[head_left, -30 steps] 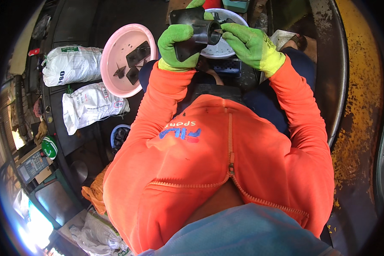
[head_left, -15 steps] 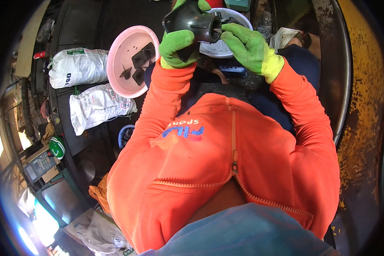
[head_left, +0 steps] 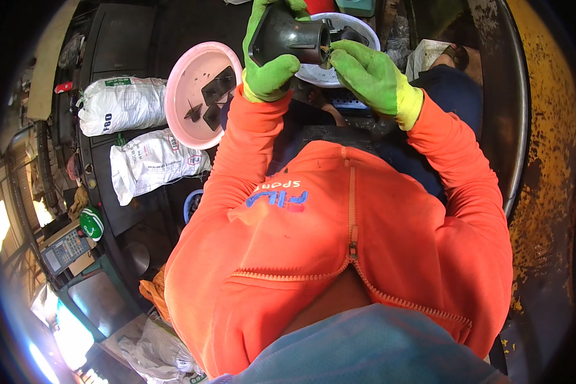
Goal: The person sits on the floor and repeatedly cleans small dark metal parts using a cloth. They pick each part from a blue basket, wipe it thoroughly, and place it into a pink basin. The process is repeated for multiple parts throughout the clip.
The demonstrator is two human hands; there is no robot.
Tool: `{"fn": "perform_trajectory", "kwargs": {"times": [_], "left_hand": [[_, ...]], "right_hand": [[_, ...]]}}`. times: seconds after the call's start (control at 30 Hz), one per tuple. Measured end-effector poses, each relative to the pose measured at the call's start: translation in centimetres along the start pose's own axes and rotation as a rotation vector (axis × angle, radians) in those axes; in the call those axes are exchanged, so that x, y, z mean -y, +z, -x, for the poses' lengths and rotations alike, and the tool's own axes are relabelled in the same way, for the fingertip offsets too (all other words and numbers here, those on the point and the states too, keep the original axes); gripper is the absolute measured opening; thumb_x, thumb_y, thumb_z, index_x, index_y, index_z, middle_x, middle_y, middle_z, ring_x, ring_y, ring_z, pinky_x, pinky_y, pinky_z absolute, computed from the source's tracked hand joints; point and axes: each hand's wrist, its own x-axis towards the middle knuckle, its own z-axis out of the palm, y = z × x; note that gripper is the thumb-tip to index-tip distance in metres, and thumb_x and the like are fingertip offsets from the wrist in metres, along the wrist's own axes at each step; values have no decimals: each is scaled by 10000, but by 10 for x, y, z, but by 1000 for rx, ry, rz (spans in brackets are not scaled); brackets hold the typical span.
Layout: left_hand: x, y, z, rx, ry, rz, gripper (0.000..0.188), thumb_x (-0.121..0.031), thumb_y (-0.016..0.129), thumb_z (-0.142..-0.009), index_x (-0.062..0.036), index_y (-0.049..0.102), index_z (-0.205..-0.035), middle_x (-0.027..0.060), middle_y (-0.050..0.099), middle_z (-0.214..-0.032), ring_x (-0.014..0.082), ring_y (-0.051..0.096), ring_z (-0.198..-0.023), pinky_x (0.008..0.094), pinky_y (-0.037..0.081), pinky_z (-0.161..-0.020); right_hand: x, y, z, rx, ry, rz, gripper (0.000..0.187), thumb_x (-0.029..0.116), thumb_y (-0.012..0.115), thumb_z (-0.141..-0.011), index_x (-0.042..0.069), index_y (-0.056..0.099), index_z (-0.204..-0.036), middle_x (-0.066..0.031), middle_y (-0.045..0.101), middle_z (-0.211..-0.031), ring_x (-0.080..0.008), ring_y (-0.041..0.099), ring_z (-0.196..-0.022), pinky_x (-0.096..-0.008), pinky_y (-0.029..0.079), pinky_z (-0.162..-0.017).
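A black plastic fitting [head_left: 287, 40], with a wide flange at one end and a round tubular neck at the other, is held up at the top of the view. My left hand [head_left: 267, 78], in a green and yellow glove, is wrapped round its flange side. At the neck's open mouth, my gloved right hand [head_left: 368, 73] pinches thumb and forefinger together against the rim. A small thin sliver shows between fingertips and rim; what it is, I cannot make out. Behind the fitting stands a pale blue-white basket [head_left: 372, 32] with dark pieces in it.
To the left, a pink basin [head_left: 173, 96] holds several black pieces. Two white sacks [head_left: 125, 105] lie beside it. A keypad panel [head_left: 66, 251] stands at the far left. A rust-stained yellow metal surface [head_left: 544, 192] runs along the right.
The black fitting has turned slightly in my left hand, whose fingers now show along its far left side. My right fingertips stay at the neck's mouth, shifted a little.
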Motion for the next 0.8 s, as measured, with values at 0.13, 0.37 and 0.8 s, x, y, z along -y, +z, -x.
{"fn": "perform_trajectory", "kwargs": {"times": [0.13,0.37,0.8], "left_hand": [[1,0,6,-14,-47,-121,1004,-176,855,-649,-72,275,-1462,82,441,-1344,217,471,-1226,347,447,-988],[2,-30,-4,332,413,-897,941,-349,799,-750,-68,248,-1458,160,426,-1307,239,503,-1088,363,465,-904],[-17,-53,12,-235,-14,368,622,-438,537,-902,-75,424,-1394,216,515,-1329,428,536,-1173,582,447,-979]], "right_hand": [[8,2,5,50,163,-223,288,267,514,-982,21,607,-1100,-5,541,-744,-74,466,-642,-238,403,-576],[18,-4,7,204,428,-677,320,331,440,-1000,48,587,-1031,53,429,-620,-47,277,-413,-202,217,-370],[-50,-56,-91,-71,131,448,354,304,505,-957,20,591,-1150,-71,618,-796,-190,564,-595,-322,462,-558]]}}
